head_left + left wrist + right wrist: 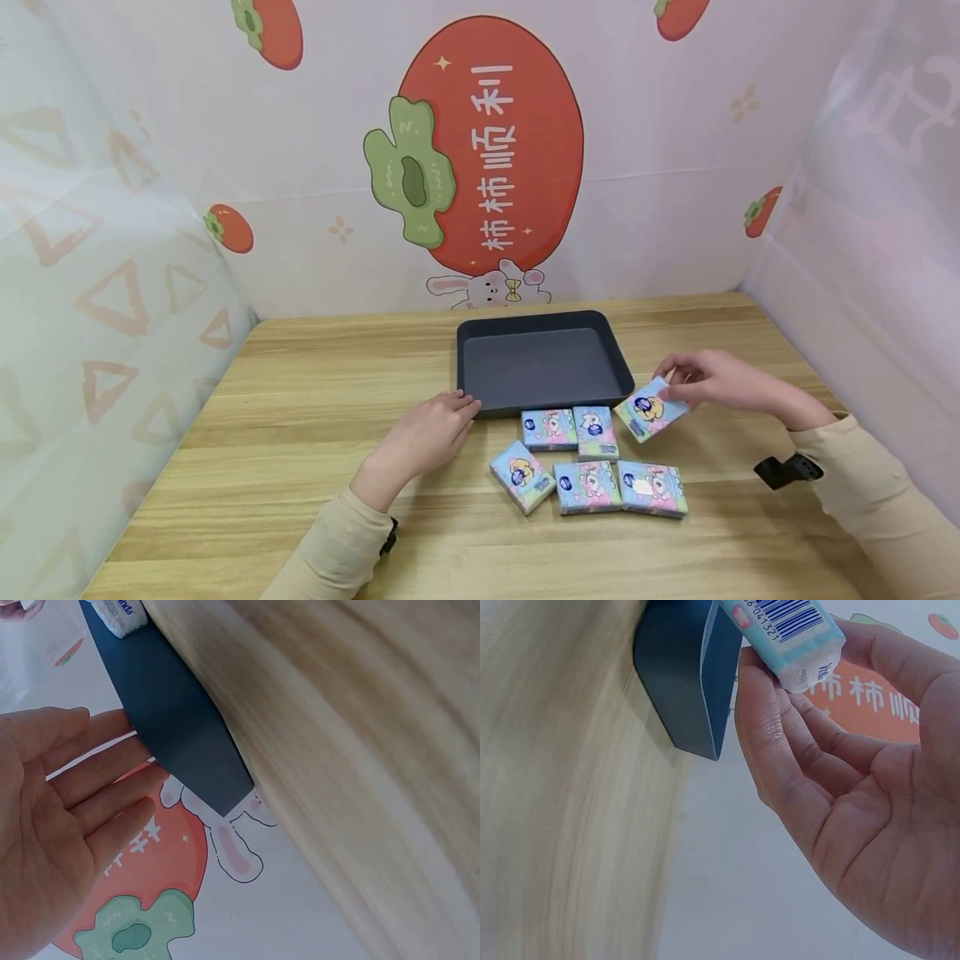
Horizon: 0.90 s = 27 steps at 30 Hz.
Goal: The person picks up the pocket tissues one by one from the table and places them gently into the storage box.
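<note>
My right hand (712, 379) pinches a small tissue pack (651, 409) between thumb and fingers, just off the front right corner of a dark grey tray (540, 367). The right wrist view shows a barcode on the underside of this held pack (784, 634). At the tray's front left corner, my left hand (431, 429) rests its fingertips on the rim. Its fingers are nearly straight in the left wrist view, touching the tray wall (172, 712). In front of the tray lie several more blue and pink packs, among them a tilted one (522, 477) nearest my left hand.
Two packs (549, 429) lie right along the tray's front wall, and a pair (588, 487) sits closer to me, side by side. The wooden table (300, 433) meets a printed cloth backdrop (645, 208) behind the tray, with cloth walls at both sides.
</note>
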Available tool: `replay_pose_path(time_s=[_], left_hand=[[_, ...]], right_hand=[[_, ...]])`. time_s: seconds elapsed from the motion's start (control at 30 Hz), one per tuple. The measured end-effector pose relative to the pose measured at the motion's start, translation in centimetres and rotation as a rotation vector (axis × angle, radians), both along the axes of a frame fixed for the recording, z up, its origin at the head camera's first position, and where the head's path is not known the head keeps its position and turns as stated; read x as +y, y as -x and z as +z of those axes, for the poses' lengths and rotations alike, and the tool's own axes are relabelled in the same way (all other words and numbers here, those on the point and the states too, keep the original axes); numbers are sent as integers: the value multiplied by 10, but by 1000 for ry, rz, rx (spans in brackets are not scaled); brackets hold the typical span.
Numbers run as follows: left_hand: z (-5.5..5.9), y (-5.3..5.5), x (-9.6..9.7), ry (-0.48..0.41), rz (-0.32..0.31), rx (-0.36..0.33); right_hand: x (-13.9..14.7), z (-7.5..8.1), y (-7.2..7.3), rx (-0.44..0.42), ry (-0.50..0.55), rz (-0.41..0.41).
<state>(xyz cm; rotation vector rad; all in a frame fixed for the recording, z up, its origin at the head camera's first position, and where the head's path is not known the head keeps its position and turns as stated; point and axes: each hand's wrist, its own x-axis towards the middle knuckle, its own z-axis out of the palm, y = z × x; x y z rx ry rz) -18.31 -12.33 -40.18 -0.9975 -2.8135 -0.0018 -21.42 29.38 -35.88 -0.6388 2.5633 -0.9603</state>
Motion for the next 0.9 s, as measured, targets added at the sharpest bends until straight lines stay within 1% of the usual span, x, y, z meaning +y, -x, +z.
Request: replay_pose_path(time_s=[0.27, 0.6, 0.9], left_hand=[[1, 0, 0, -8, -1, -2], [2, -1, 0, 0, -2, 6], [1, -1, 0, 4, 2, 10]], right_hand=[[-8, 4, 8, 24, 13, -22], [-18, 5, 17, -6, 55, -65], [-26, 4, 26, -18, 121, -76]])
